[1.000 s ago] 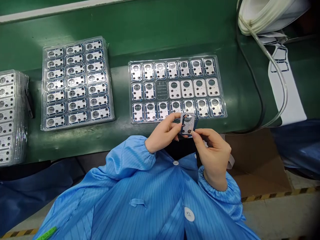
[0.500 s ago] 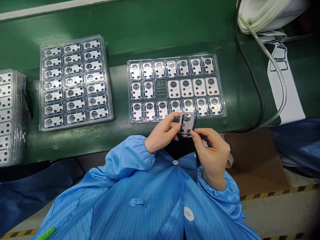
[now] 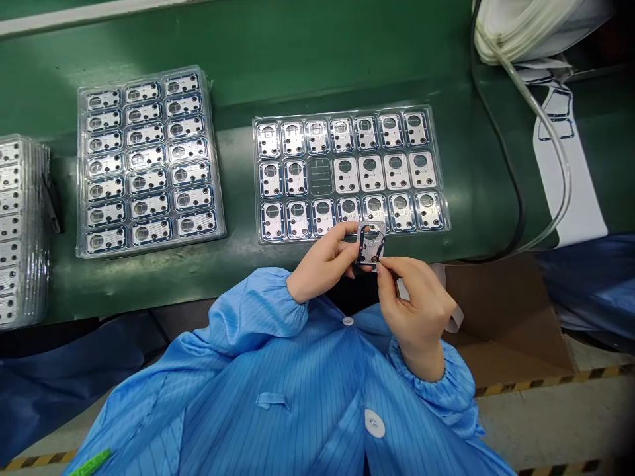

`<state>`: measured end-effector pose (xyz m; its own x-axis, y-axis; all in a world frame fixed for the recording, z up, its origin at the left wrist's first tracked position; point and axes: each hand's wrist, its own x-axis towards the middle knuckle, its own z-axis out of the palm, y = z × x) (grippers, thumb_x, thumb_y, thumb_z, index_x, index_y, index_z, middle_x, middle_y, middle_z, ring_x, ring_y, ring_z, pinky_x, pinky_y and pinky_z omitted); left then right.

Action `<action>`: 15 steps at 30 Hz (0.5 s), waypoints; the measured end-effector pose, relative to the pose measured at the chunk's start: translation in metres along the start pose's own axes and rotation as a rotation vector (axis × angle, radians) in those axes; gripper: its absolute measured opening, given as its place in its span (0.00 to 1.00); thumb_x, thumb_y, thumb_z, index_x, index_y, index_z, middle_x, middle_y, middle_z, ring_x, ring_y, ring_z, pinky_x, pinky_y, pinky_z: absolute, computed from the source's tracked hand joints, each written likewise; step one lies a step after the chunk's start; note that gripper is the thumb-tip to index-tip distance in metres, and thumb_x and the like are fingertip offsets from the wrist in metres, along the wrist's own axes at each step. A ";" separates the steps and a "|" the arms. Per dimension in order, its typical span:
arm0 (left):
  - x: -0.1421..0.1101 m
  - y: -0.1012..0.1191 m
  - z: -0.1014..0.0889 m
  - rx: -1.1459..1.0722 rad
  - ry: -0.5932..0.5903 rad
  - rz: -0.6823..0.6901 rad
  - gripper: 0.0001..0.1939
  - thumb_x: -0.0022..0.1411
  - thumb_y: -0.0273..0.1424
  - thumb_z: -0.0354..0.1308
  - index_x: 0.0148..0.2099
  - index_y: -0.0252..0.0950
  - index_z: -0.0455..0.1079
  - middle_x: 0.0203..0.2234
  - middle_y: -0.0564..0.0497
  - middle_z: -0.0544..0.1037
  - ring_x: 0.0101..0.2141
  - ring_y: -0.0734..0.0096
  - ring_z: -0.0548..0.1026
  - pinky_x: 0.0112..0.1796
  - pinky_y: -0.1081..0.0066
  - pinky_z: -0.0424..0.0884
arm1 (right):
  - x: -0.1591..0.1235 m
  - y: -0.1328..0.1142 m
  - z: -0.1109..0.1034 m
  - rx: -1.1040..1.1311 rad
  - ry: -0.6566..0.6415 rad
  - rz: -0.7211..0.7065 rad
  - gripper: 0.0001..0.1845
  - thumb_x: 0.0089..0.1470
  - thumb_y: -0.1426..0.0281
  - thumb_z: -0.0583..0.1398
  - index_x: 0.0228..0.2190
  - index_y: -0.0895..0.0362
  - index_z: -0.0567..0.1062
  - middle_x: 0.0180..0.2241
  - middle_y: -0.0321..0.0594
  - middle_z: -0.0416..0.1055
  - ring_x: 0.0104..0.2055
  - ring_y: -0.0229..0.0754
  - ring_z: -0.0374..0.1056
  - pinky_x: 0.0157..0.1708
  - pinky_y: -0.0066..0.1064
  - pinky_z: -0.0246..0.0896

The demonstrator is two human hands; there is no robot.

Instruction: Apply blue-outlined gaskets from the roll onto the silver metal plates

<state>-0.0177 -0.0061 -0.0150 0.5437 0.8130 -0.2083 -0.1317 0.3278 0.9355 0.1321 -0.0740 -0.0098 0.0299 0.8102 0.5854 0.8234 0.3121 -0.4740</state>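
Note:
Between the thumb and fingers of my left hand (image 3: 325, 261) is a small silver metal plate (image 3: 370, 250) with round holes, tilted up just in front of the tray. A thin dark blue gasket strip (image 3: 381, 248) shows across the plate's face and along its right side. My right hand (image 3: 417, 297) is closed in a pinch at the plate's lower right corner, where the strip meets the fingertips. Behind both hands lies a clear plastic tray (image 3: 443, 198) of similar plates in three rows. One middle-row pocket (image 3: 320, 176) shows green through it.
Stacked trays of plates (image 3: 218, 211) stand left of the tray, with another stack (image 3: 40, 264) at the far left edge. A clear hose (image 3: 563, 165), a black cable (image 3: 510, 178) and a white liner strip (image 3: 578, 185) lie at right. Below them is a brown cardboard box (image 3: 510, 324).
My right hand has shifted slightly left and down at the plate's corner. The dark strip now crosses more of the plate's face. My left hand has stayed nearly still.

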 end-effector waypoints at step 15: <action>-0.001 0.005 0.002 -0.042 0.025 -0.038 0.15 0.71 0.36 0.50 0.56 0.35 0.63 0.34 0.49 0.77 0.32 0.73 0.77 0.28 0.76 0.71 | 0.000 0.002 0.000 0.015 -0.002 0.001 0.09 0.55 0.79 0.62 0.38 0.57 0.77 0.34 0.43 0.78 0.35 0.42 0.76 0.37 0.32 0.73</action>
<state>-0.0170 -0.0060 -0.0093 0.5286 0.8109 -0.2510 -0.1461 0.3782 0.9141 0.1335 -0.0732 -0.0104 0.0294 0.8117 0.5833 0.8150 0.3184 -0.4842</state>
